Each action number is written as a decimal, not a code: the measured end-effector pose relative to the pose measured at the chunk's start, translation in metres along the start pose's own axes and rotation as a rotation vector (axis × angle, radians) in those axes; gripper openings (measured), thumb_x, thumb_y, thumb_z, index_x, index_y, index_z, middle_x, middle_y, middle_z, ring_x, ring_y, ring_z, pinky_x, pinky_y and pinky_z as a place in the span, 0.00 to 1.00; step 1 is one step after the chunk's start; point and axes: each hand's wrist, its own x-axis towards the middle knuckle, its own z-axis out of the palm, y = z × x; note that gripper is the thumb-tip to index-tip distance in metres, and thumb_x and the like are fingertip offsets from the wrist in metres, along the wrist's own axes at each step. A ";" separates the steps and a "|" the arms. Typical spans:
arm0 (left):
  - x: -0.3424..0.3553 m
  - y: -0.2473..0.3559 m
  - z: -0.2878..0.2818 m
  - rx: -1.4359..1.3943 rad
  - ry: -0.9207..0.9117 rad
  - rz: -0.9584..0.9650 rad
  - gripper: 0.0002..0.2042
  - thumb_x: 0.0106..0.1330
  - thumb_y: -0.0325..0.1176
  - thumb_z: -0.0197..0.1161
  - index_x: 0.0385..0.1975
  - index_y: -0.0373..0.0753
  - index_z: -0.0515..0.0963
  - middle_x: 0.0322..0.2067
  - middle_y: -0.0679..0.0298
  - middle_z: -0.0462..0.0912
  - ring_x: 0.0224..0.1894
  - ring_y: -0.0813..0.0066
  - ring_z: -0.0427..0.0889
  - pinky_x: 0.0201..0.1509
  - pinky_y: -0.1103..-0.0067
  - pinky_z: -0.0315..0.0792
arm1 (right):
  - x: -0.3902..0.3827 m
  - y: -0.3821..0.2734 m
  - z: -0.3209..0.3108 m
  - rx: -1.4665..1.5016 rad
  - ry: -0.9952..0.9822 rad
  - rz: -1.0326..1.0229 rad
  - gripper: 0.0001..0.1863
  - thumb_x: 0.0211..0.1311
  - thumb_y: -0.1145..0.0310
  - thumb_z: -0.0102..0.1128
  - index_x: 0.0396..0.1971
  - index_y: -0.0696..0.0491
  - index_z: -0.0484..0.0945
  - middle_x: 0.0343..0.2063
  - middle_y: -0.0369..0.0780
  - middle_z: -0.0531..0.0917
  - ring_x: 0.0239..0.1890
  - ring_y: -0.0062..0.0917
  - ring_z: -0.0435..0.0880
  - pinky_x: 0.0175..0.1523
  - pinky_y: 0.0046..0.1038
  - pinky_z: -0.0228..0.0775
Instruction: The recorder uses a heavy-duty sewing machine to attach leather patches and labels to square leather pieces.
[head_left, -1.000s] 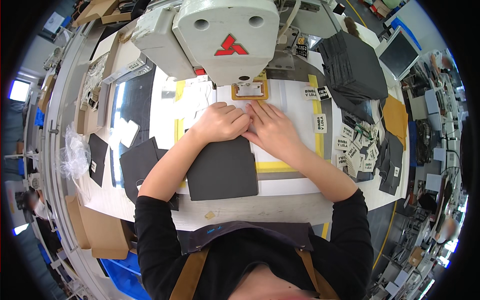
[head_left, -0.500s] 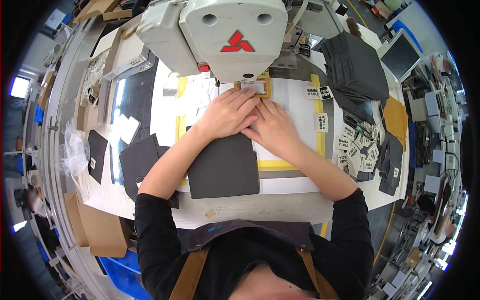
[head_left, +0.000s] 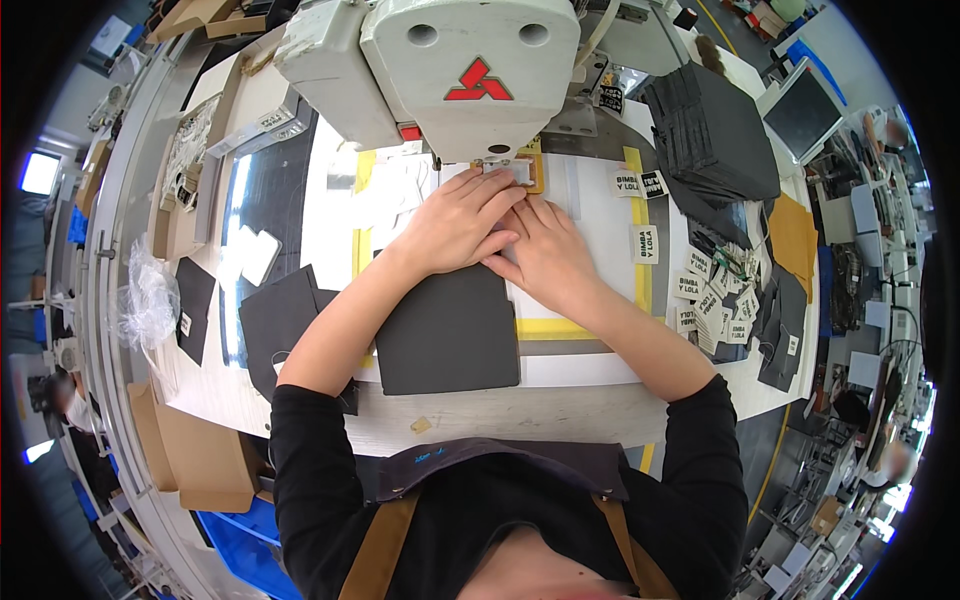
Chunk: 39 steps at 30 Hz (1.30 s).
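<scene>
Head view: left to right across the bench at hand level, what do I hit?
Clear plastic bag → small labelled black piece → left hand → right hand → right-hand yellow tape strip → white label pile → orange-tan sheet.

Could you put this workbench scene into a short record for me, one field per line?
Left hand: fingers extended, partly covering the yellow frame
Right hand: fingers extended, close against the left hand
Machine: white head, just beyond the hands
Nearer the person: flat dark panel
Right side: stack of dark pieces, loose pale labels
Left side: crumpled clear plastic
Under the hands: hidden
</scene>
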 end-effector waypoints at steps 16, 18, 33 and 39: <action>0.002 0.000 -0.001 0.020 -0.007 0.019 0.24 0.60 0.44 0.61 0.53 0.38 0.72 0.53 0.52 0.75 0.55 0.56 0.75 0.65 0.63 0.65 | 0.000 0.002 -0.001 -0.009 0.007 -0.004 0.32 0.58 0.49 0.60 0.52 0.60 0.74 0.53 0.45 0.76 0.59 0.35 0.71 0.68 0.37 0.57; 0.002 0.000 0.000 0.034 0.002 0.027 0.23 0.60 0.42 0.60 0.53 0.38 0.72 0.52 0.52 0.76 0.54 0.57 0.76 0.64 0.64 0.66 | 0.000 0.003 -0.001 -0.008 0.006 -0.002 0.31 0.58 0.49 0.60 0.52 0.60 0.74 0.53 0.46 0.76 0.58 0.35 0.72 0.67 0.37 0.57; 0.017 0.010 0.001 0.125 0.043 0.017 0.19 0.56 0.39 0.61 0.46 0.36 0.75 0.39 0.57 0.78 0.42 0.61 0.77 0.53 0.70 0.68 | -0.002 0.004 -0.001 0.070 0.038 -0.012 0.29 0.56 0.51 0.64 0.46 0.61 0.76 0.49 0.47 0.76 0.57 0.38 0.71 0.65 0.39 0.58; 0.021 0.012 0.000 0.068 0.052 -0.016 0.17 0.55 0.38 0.60 0.42 0.35 0.75 0.36 0.56 0.78 0.39 0.60 0.77 0.49 0.69 0.68 | -0.001 0.004 -0.002 0.096 0.031 -0.009 0.29 0.56 0.49 0.64 0.46 0.61 0.76 0.49 0.47 0.76 0.57 0.39 0.71 0.65 0.39 0.58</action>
